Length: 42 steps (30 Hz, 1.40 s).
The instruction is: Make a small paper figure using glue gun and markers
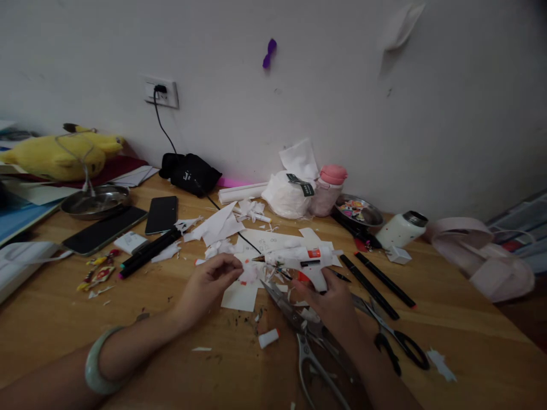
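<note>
A white hot glue gun (pixel 290 257) with a red trigger is gripped in my right hand (pixel 333 304), its nozzle pointing left. Just left of the nozzle, my left hand (pixel 211 282) has thumb and fingers pinched together; what they hold, if anything, is too small to make out. White paper pieces (pixel 239 297) lie beneath and between the hands. Large metal scissors (pixel 304 347) lie under my right hand, partly hidden by it. Nearer to me, a small white cap (pixel 269 339) with an orange-red end rests on the wood.
Black-handled scissors (pixel 395 336) and two black markers (pixel 384 280) lie right. Behind stand a pink-lidded bottle (pixel 328 191), a white plastic-wrapped roll (pixel 288 195) and a metal dish (pixel 370 212). A black cord (pixel 162 122) runs from the wall socket. Phones (pixel 161 214) lie left.
</note>
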Each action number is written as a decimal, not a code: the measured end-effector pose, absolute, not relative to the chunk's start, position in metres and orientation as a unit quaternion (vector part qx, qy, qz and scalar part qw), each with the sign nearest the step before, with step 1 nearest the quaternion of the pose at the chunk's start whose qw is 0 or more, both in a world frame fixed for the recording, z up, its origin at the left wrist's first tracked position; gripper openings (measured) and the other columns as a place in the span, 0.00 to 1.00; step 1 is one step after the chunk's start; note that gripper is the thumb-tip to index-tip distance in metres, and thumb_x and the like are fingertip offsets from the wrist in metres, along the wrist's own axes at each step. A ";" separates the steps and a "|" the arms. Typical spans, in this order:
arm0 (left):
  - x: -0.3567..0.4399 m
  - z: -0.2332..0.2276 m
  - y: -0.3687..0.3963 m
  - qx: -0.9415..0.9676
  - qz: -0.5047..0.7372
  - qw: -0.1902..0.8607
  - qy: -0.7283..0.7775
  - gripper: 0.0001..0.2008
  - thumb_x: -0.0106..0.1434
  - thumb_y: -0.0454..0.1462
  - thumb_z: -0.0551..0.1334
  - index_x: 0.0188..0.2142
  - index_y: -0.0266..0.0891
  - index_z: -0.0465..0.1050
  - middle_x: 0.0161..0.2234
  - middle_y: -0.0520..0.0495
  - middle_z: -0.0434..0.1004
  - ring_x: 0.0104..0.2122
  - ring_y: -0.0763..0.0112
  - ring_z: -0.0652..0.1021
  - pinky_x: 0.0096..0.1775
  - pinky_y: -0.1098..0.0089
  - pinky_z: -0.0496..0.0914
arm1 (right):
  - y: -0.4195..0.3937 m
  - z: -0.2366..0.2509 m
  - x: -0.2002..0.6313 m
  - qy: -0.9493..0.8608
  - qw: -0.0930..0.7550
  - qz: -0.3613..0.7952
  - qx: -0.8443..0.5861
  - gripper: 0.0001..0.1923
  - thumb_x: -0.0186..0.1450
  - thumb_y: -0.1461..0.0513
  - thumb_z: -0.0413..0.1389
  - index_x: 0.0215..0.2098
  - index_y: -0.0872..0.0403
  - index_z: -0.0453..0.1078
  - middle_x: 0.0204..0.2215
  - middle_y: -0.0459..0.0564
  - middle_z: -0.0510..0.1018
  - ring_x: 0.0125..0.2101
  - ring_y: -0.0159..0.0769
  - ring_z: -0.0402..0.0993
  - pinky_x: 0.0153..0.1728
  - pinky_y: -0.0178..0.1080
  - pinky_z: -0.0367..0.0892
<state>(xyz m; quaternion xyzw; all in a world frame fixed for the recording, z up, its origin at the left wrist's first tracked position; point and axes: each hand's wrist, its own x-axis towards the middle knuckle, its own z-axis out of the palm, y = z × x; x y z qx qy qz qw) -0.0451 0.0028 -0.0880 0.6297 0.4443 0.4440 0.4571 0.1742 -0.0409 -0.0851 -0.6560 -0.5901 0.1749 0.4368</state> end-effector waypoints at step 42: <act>-0.037 -0.090 -0.015 0.736 0.335 0.415 0.417 0.05 0.56 0.35 0.55 0.31 0.39 0.68 0.27 0.50 0.71 0.27 0.72 0.70 0.30 0.73 0.65 | -0.046 -0.095 0.158 -0.472 0.477 0.435 -0.601 0.16 0.48 0.55 0.59 0.27 0.57 0.61 0.21 0.45 0.68 0.20 0.28 0.64 0.22 0.31 0.62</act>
